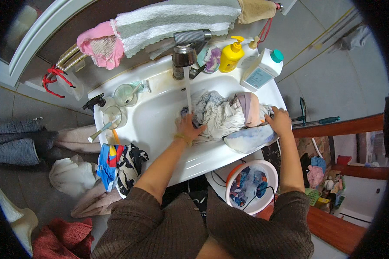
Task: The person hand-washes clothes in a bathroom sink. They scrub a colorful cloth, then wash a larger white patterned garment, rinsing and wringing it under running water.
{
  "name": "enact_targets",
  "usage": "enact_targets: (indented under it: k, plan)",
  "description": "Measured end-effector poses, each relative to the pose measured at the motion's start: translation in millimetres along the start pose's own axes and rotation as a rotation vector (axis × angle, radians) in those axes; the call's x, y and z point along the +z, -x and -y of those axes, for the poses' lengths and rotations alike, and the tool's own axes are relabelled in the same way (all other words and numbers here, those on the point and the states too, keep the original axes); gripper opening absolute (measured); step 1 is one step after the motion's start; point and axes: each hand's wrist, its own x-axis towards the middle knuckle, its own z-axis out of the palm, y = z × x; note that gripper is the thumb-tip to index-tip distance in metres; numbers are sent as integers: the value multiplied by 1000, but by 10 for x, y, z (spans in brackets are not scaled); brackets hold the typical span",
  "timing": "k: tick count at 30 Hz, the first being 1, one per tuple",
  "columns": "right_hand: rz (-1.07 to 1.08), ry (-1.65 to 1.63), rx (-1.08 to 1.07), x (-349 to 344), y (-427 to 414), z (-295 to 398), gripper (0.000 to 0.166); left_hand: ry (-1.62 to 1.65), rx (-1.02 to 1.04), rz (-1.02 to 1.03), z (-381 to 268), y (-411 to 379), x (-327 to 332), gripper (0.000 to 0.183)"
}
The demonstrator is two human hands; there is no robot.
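Water runs from the faucet (184,55) into a white washbasin (149,113). My left hand (188,128) lies in the basin beside the stream, on the near left edge of a heap of wet white and grey cloth (225,118); its fingertips are partly hidden among dark and grey fabric. At the basin's right rim, my right hand (279,121) rests on the right end of the heap, thumb and fingers somewhat apart. Between the hands lie a peach and mauve piece of fabric (249,108) and a white cloth with bluish patches (251,139), which hangs over the near rim.
A yellow pump bottle (230,56) and a white bottle with a green cap (262,69) stand on the back right ledge. Glass cups (114,116) with toothbrushes stand at left. Colourful clothes (111,162) drape over the left corner. A bucket (275,181) of soaking clothes stands below.
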Motion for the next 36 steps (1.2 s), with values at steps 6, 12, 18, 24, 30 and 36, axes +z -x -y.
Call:
enact_targets:
  k: [6, 12, 18, 24, 30, 36]
  plan:
    - [-207, -379, -493, -46, -24, 1194, 35, 533, -386, 422, -79, -44, 267, 60]
    - [131, -274, -460, 646, -315, 1782, 64, 546, -74, 325, -658, -149, 224, 32]
    - [274, 161, -720, 427, -541, 2064, 76, 481, 336, 182, -1237, -61, 340, 44]
    - [897, 445, -782, 1167, -460, 2030, 51, 440, 537, 488, -1168, 13, 95, 45]
    - [424, 309, -417, 657, -668, 1710, 20, 679, 407, 438, -684, 75, -383, 32]
    - [379, 295, -295, 885, -821, 1626, 20, 423, -194, 505, -291, 59, -275, 60]
